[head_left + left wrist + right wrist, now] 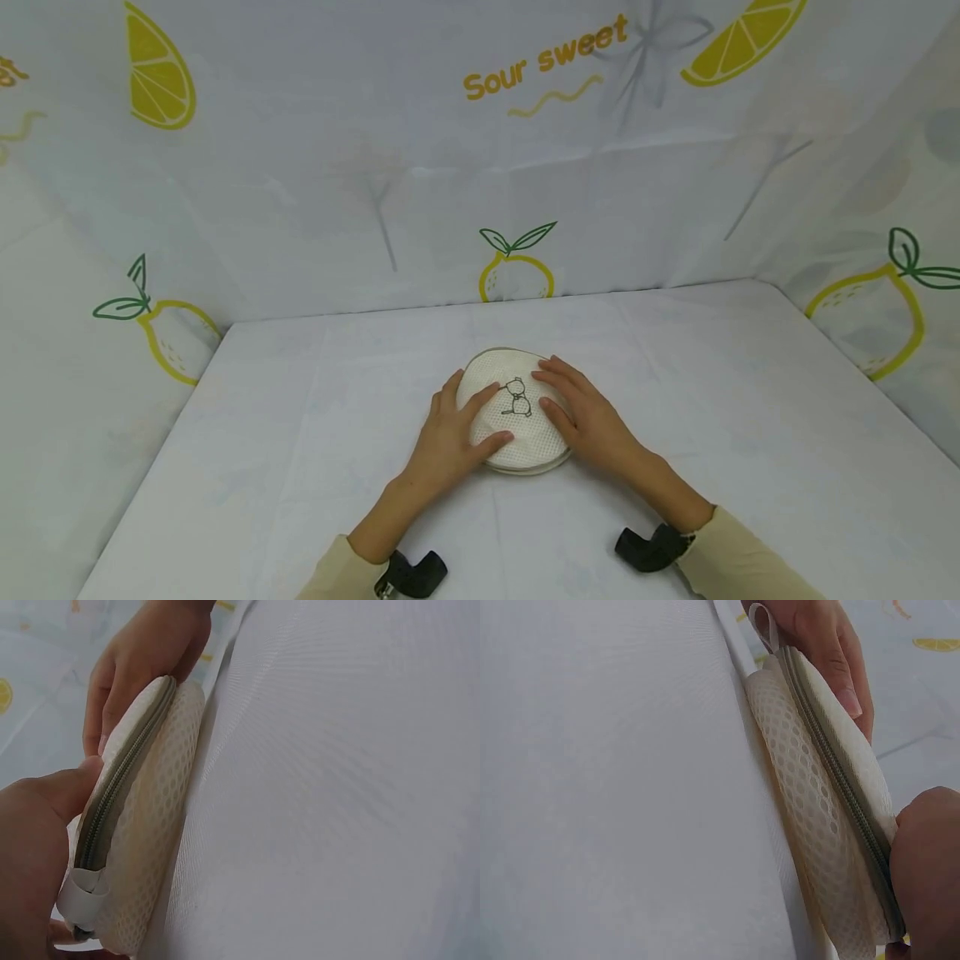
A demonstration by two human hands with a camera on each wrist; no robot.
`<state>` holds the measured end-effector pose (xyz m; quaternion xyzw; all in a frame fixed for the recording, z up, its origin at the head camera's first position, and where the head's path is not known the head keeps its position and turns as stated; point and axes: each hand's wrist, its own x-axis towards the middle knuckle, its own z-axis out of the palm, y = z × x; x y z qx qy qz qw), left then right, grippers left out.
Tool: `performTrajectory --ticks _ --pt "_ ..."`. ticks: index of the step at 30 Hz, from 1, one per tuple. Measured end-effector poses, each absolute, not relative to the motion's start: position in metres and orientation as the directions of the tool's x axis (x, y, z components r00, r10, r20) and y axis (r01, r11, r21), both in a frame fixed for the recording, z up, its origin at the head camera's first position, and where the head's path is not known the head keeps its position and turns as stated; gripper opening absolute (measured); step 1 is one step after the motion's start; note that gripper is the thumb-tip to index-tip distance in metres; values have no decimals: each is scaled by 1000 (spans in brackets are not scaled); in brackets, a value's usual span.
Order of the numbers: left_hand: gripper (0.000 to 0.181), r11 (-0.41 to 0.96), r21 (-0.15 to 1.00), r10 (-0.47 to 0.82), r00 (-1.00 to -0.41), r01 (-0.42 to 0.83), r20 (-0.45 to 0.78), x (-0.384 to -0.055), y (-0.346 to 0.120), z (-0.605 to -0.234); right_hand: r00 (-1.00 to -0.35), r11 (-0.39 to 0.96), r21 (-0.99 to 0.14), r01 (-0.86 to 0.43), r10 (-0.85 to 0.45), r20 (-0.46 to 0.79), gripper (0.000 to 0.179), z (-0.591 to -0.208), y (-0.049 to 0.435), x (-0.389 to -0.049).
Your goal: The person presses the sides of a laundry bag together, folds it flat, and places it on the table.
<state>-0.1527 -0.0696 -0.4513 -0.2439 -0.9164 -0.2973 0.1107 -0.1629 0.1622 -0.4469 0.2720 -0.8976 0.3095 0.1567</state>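
A round white mesh laundry bag (525, 446) lies on the table, with a dark line drawing of an animal on its top. A grey-green zipper (127, 776) runs round its side above the mesh wall (799, 765). My left hand (446, 437) rests on its left side, index finger and thumb spread over the top. From the right, my right hand (600, 425) lies over the bag's edge with its fingertips on the top cover. A small white loop (82, 896) sits at the zipper's end beside the left hand. The fingers along the far sides are partly hidden.
The table (300, 467) is covered with a white cloth. Behind it hangs a white curtain (300, 183) with lemon prints, which also runs along both sides. Black wrist mounts (420, 575) sit at both sleeve cuffs.
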Motion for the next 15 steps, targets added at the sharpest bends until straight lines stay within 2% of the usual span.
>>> performTrajectory --ticks 5,9,15 --pt "69 716 441 420 -838 541 347 -153 -68 -456 -737 664 -371 -649 -430 522 43 -449 159 -163" --pt "74 682 444 447 -811 582 377 -153 -66 -461 -761 682 -377 -627 -431 484 50 -450 158 -162" --pt "72 650 267 513 -671 711 536 -159 -65 -462 -776 697 -374 -612 -439 452 58 -451 158 -162"
